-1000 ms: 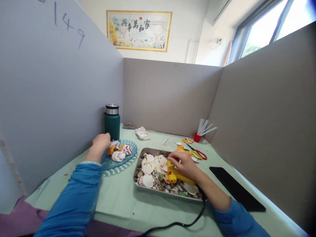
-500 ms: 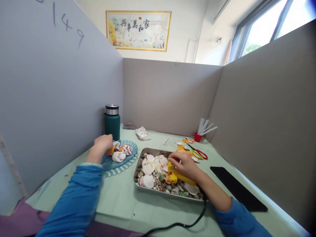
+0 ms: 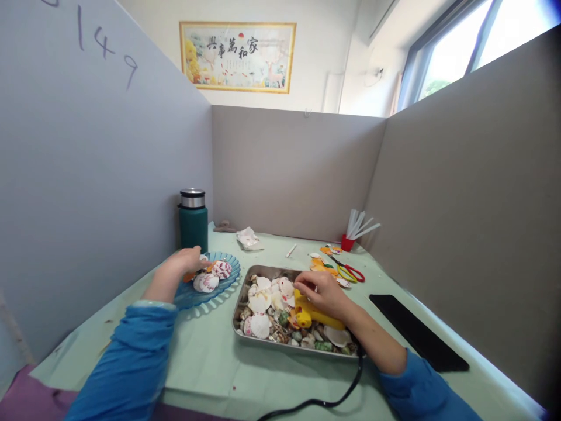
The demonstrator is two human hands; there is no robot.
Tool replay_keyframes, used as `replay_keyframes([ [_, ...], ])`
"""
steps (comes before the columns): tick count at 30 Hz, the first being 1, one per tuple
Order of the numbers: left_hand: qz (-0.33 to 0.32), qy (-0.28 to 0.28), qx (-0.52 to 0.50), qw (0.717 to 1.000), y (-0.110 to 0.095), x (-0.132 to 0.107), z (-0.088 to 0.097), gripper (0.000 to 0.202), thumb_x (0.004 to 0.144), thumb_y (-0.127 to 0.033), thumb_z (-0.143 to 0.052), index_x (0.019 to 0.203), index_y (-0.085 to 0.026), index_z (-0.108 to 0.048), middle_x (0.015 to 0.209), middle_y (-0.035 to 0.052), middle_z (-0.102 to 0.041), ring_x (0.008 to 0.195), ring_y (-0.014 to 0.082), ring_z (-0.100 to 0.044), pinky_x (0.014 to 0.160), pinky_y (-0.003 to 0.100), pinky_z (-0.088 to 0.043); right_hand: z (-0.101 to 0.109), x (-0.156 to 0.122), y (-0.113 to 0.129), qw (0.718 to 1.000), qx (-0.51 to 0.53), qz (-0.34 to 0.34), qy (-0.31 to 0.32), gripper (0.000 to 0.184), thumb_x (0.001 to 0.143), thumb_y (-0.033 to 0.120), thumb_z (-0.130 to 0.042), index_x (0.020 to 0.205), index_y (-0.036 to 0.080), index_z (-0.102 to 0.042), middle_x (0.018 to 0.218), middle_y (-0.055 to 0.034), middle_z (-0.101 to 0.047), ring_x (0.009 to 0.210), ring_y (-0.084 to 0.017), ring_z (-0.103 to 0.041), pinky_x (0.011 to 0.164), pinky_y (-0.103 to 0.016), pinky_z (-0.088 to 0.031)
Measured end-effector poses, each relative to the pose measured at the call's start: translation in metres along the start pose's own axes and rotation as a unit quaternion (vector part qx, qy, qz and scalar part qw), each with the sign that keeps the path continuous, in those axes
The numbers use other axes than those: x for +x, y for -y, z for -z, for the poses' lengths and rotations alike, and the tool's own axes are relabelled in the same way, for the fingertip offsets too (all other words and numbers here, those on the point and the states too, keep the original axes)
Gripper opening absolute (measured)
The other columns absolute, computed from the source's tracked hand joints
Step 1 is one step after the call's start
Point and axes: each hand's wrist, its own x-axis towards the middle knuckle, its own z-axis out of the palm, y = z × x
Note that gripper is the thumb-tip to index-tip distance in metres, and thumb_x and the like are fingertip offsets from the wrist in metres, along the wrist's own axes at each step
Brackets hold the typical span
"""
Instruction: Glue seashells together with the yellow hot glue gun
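The yellow glue gun lies on a heap of shells in the steel tray, toward the tray's right half, with its nozzle pointing left and a black cord running from the tray's near right corner off the table edge. The right hand rests on top of the gun with its fingers bent down over the front end. Whether they are clamped on the gun or pinching a shell cannot be told. The left hand is well apart from it, laid over the left edge of the blue plate, which sits just beside the tray. Its fingers curl onto the plate's shells — white ones with red ribs and an orange one — but the grip is hidden. Both sleeves are blue. The pale green table cover carries everything, and a teal flask with a steel cap stands upright behind the plate. Behind the tray lie yellow-and-red scissors among loose shells, with a red cup of white sticks near them. A flat black slab lies to the right. The left partition bears the handwritten "149". The framed picture on the far wall reads 興事萬和家 as the characters stand, left to right.
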Motion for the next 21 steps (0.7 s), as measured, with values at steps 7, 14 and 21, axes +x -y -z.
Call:
replay_keyframes([
  [7,-0.035,0.018,-0.010,0.999,0.001,-0.003,-0.008,0.054,0.060,-0.032,-0.064,0.111,-0.015,-0.057,0.111,0.0161,-0.063,0.095,0.0298,-0.062,0.067,0.029,-0.047,0.000,0.001,0.000,1.000,-0.006,-0.007,0.003,0.022,0.087,0.031,-0.049,0.078,0.018,-0.064,0.067,-0.0017,-0.063,0.059,-0.011,-0.052,0.059,-0.022,-0.038],
  [14,-0.007,-0.014,0.002,1.000,0.006,-0.001,-0.001,0.052,0.066,-0.027,-0.059,0.115,-0.012,-0.054,0.118,0.0182,-0.059,0.103,0.0287,-0.058,0.073,0.028,-0.046,0.000,-0.001,0.000,1.000,-0.002,-0.003,0.005,0.021,0.086,0.030,-0.049,0.078,0.018,-0.064,0.068,-0.0021,-0.064,0.059,-0.011,-0.053,0.059,-0.022,-0.038],
  [21,-0.018,-0.038,-0.009,0.999,-0.006,0.008,-0.009,0.047,0.068,-0.018,-0.053,0.116,-0.014,-0.056,0.119,0.0169,-0.059,0.107,0.0286,-0.056,0.077,0.028,-0.044,-0.002,-0.001,-0.003,1.000,0.000,0.000,0.002,0.021,0.086,0.031,-0.049,0.078,0.018,-0.063,0.069,-0.0023,-0.065,0.059,-0.011,-0.053,0.059,-0.022,-0.038],
])
